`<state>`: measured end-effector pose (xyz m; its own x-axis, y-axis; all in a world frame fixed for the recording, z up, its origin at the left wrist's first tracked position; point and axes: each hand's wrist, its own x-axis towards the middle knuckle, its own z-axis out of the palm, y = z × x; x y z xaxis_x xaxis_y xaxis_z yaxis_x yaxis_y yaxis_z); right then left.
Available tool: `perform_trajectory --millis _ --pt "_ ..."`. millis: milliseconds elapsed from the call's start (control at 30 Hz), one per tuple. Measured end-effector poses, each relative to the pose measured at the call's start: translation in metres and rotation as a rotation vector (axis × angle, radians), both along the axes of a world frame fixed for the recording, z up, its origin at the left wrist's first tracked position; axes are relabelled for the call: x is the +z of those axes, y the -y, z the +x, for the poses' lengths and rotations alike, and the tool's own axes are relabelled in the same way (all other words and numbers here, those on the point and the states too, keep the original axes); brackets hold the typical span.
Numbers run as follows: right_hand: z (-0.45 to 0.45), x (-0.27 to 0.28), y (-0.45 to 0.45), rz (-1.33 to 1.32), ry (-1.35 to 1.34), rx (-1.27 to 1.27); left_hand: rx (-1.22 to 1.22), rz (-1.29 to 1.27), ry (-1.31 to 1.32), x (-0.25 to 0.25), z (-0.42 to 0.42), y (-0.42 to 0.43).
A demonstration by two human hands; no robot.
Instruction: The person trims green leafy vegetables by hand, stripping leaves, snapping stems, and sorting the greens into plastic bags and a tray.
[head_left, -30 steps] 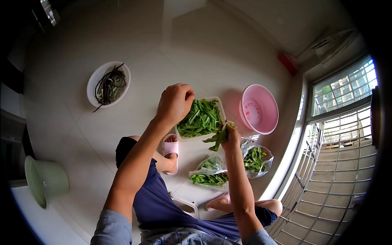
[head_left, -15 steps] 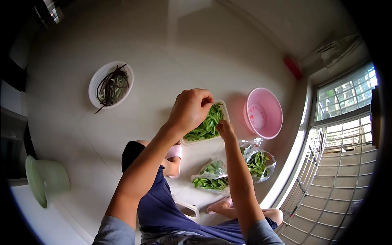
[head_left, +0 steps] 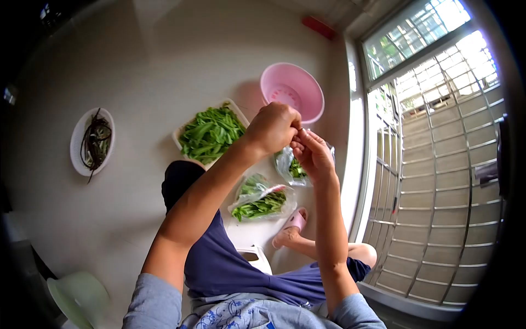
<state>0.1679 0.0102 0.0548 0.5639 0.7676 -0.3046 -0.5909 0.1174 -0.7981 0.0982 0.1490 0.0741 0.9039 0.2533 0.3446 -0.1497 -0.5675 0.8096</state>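
My left hand (head_left: 272, 128) and my right hand (head_left: 314, 153) meet fingertip to fingertip in front of the pink basin. Both are pinched closed; whatever lies between the fingertips is too small to make out. Left of them, a pale rectangular basket (head_left: 237, 108) is heaped with leafy greens (head_left: 211, 133). Beneath my right hand, partly covered by it, a clear plastic bag (head_left: 284, 163) holds more greens. Another clear bag (head_left: 247, 193) of long-stemmed greens lies open nearer my legs.
The pink basin (head_left: 307, 88) stands behind my hands. At the left is a white oval basket (head_left: 78, 153) with dark long beans (head_left: 96, 140). A green tub (head_left: 90, 299) sits at lower left. A barred window (head_left: 433, 164) runs along the right. My slippered foot (head_left: 296, 222) is by the bags.
The view has swung toward the window. My hands have come from above the basket of greens to the right, and the fingertips now touch; they were apart before.
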Motion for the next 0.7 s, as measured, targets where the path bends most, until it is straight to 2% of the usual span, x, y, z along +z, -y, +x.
perform_trajectory --millis 33,100,200,267,400,467,500,567,633,700 --pt "0.005 -0.002 0.015 0.012 -0.022 -0.011 -0.090 0.012 0.004 -0.001 0.006 0.011" --pt "0.012 -0.002 0.041 -0.067 0.071 -0.035 -0.112 0.078 -0.031 -0.002 0.015 0.035" --pt "0.023 -0.008 0.074 -0.093 0.019 -0.063 -0.097 0.163 0.059 -0.006 0.026 0.060" --pt "0.028 -0.007 0.089 -0.097 -0.029 -0.073 -0.160 0.214 -0.071 -0.006 0.029 0.068" --pt "0.051 -0.019 0.108 -0.128 0.098 -0.143 -0.078 0.372 -0.030 -0.020 0.029 0.058" --pt "0.065 -0.030 0.109 -0.344 0.550 -0.324 -0.021 0.391 -0.021 -0.021 0.024 0.047" --pt "0.074 -0.043 0.109 -0.341 0.547 -0.322 -0.019 0.394 -0.025 -0.018 0.020 0.043" --pt "0.095 -0.085 0.109 -0.526 0.941 -0.513 0.005 0.400 -0.036 -0.008 0.011 0.036" --pt "0.120 -0.138 0.115 -0.886 1.270 -0.342 -0.009 0.447 -0.118 -0.005 0.007 0.029" --pt "0.124 -0.172 0.120 -1.014 1.539 -0.321 -0.020 0.332 -0.108 -0.003 0.002 0.023"
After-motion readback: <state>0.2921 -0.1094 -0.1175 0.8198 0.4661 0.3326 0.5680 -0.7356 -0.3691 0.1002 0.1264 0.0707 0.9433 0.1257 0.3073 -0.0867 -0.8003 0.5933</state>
